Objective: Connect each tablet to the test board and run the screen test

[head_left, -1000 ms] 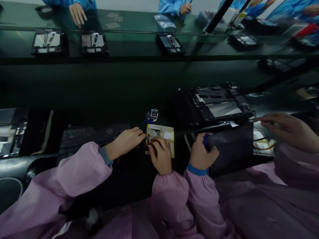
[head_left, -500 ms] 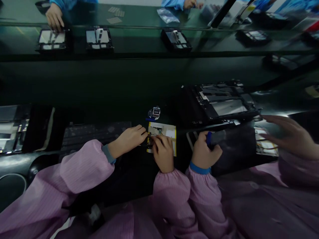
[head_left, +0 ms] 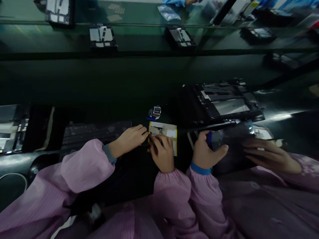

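Note:
A flat, opened electronic device [head_left: 171, 132] with yellow edges and a bare circuit board lies on the dark bench in front of me. My left hand [head_left: 132, 136] reaches in from the left, fingers closed at the device's left edge. Bent over the lower left of the same device is my right hand [head_left: 163, 151], its thumb and fingertips pressed together over the board. Whatever small part is between the fingertips of either hand is hidden. A metal tally counter [head_left: 156, 112] sits just behind the device, with a blue strip [head_left: 151, 119] at its base.
To my right, a co-worker's hands [head_left: 208, 149] hold a dark panel [head_left: 231, 142]. Behind them stands a stack of device frames [head_left: 224, 99]. A dark slab [head_left: 97, 132] lies left of my hands, with more devices [head_left: 12, 129] beyond. Units [head_left: 103, 36] line the far conveyor.
My hands stay at the device, fingers shifting only slightly. The co-worker's right hand has moved left onto the dark panel. Across the line, a hand has gone and a unit has moved back.

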Tool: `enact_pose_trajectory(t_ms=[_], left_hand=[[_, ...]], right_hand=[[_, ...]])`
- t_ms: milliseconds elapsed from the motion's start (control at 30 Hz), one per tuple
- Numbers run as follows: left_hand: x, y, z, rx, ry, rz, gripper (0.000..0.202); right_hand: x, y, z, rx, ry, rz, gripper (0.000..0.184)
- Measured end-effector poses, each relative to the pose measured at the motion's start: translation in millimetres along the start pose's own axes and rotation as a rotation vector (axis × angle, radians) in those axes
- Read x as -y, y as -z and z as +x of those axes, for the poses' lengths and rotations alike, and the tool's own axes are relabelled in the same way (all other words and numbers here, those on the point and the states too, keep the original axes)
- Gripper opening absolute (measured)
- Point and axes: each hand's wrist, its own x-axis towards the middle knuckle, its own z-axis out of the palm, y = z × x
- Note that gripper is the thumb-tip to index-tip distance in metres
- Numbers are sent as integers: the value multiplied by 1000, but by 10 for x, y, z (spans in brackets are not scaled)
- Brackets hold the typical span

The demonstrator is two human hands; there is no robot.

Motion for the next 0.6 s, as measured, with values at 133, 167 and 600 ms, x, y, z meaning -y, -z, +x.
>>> enact_pose_trajectory(t_ms=[133,167,600], left_hand=[[11,-36,6,-25,-17,-11,22],[13,-43,7,-28,-20,-13,23],[43,-46,-4,-30,-1,-94,24]], right_hand=[[36,22,1,42,14,76,73],[40,22,1,54,20,82,74],[46,23,-18,76,167,-244,66]])
